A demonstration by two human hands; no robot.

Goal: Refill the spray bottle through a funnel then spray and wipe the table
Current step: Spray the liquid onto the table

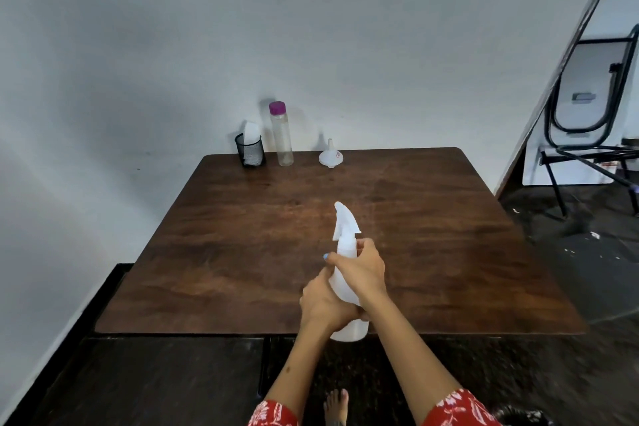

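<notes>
So the biggest thing here is the dark brown wooden table [242,252], pushed up against a plain grey-white wall [173,28]. Off past its right edge there's a folded chair [584,107] leaning against the wall, standing on a dark floor [587,270] with some pale specks on it.

Both arms come in from the bottom, short red patterned sleeves [456,408] just showing. They hold the white spray bottle [345,252] up at the middle of the table's near edge, its base hanging just past that edge, trigger head pointing away toward the far side. The left hand [325,301] is wrapped around the lower body of the bottle, fingers curled tight on it. The right hand [363,270] is clamped around the upper part, just below the sprayer head, thumb across the front. Whether the head is screwed fully on I honestly can't tell.

Along the far edge, toward the far-left corner, stands a tall clear bottle [281,135] with a purple cap, upright, and it looks mostly empty. Just left of it is a small black mesh cup [249,150] with a white cloth [251,133] sticking out the top. A bit right of the clear bottle, also on the far edge, sits a small white funnel [331,154] flipped wide end down, spout up.

A bare foot [335,405] shows on the floor below the table, between the arms.
</notes>
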